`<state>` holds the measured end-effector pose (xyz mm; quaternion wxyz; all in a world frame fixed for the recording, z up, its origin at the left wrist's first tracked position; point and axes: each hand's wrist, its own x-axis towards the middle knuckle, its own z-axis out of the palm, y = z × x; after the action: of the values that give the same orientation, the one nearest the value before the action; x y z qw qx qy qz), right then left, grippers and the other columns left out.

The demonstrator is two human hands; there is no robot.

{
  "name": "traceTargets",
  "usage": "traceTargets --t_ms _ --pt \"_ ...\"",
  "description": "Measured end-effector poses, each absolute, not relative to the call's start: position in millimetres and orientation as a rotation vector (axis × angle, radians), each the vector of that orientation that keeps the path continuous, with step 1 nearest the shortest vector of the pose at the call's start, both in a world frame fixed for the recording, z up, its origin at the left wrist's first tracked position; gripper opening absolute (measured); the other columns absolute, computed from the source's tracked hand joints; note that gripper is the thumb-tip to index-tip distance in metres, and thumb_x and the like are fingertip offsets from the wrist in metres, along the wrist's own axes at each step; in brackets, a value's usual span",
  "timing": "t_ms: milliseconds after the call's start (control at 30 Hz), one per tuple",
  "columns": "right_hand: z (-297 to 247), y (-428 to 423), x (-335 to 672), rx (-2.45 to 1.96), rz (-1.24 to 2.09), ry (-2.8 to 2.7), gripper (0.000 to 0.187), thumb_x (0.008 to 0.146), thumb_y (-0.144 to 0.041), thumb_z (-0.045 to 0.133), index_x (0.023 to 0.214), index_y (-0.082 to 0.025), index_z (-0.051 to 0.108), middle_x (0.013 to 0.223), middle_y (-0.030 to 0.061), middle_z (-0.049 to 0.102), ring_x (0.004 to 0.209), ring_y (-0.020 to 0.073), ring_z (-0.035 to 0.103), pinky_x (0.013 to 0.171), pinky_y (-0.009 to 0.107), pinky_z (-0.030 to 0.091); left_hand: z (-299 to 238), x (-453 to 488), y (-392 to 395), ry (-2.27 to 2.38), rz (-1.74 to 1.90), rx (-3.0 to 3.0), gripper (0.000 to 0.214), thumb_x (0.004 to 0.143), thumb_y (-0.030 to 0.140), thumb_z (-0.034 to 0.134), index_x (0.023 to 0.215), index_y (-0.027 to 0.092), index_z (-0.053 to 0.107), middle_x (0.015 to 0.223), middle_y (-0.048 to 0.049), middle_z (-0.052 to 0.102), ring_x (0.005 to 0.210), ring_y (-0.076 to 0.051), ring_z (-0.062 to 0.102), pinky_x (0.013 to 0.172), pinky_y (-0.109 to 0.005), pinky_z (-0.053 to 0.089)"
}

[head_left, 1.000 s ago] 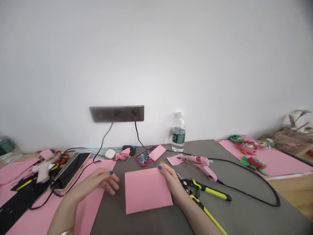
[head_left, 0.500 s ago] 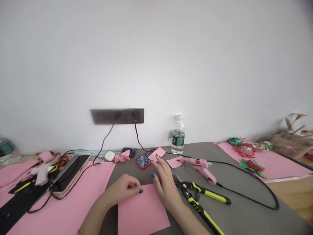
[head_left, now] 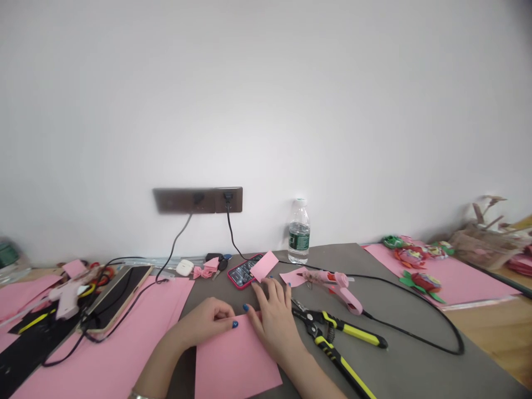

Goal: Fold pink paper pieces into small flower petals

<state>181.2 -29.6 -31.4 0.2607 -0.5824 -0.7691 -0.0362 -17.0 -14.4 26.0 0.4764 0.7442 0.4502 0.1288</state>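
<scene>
A square sheet of pink paper (head_left: 235, 363) lies in front of me on the grey tabletop. My left hand (head_left: 208, 326) pinches its upper left edge, thumb on top and the other fingers curled in. My right hand (head_left: 275, 320) rests with spread fingers over the sheet's upper right edge, the thumb near the top edge. Just beyond the right fingertips, a small pink paper piece (head_left: 265, 266) lies partly over a phone (head_left: 239, 275) in a bright pink case. To the right of that hand are black-and-yellow pliers (head_left: 353, 331), their jaws partly beside my fingers.
A pink hot glue gun (head_left: 349, 301) with a black cable lies to the right, its nozzle by another pink scrap (head_left: 291, 278). A water bottle (head_left: 298, 235) stands by the wall. Paper flowers (head_left: 426, 281) lie far right. On the left are larger pink sheets (head_left: 120, 354) and a tablet (head_left: 118, 296).
My right hand has lowered onto the sheet's upper right edge, its fingers shifting left and down. The left hand keeps its pinch. The whole view has shifted slightly.
</scene>
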Motion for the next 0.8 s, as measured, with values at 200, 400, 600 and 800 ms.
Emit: traceTargets --t_ms 200,400,600,800 --pt "-42 -25 180 -1.6 -0.153 -2.09 0.047 0.092 -0.038 0.05 0.131 -0.012 0.055 0.147 0.0213 0.045 0.138 0.04 0.035 0.109 0.063 0.028 24 -17 -14 1.103 0.315 1.823 0.031 0.081 0.042 0.055 0.063 0.017 0.053 0.059 0.0059 0.033 0.056 -0.011 0.028 0.052 -0.025 0.017" --pt "-33 -26 185 -1.541 -0.048 -1.971 0.036 0.096 -0.032 0.043 0.125 -0.016 0.055 0.121 0.0166 0.062 0.119 0.0332 0.053 0.11 0.064 0.025 22 -18 -13 1.09 0.32 1.829 0.027 0.081 0.039 0.055 0.065 0.017 0.053 0.06 0.0052 0.037 0.058 -0.012 0.031 0.053 -0.025 0.02" --pt "-34 -26 184 -1.53 -0.018 -1.999 0.037 0.097 -0.034 0.043 0.128 -0.017 0.054 0.129 0.0165 0.061 0.123 0.0341 0.051 0.111 0.068 0.016 20 -19 -12 1.075 0.316 1.821 0.03 0.082 0.041 0.055 0.064 0.017 0.052 0.06 0.0055 0.035 0.058 -0.011 0.029 0.052 -0.024 0.018" --pt "-32 -27 181 -1.584 -0.046 -1.935 0.022 0.094 -0.031 0.049 0.107 -0.019 0.063 0.141 0.0187 0.052 0.136 0.039 0.04 0.108 0.071 0.019 18 -21 -11 1.051 0.323 1.801 0.031 0.084 0.042 0.056 0.067 0.016 0.054 0.059 0.0057 0.036 0.057 -0.011 0.028 0.051 -0.024 0.017"
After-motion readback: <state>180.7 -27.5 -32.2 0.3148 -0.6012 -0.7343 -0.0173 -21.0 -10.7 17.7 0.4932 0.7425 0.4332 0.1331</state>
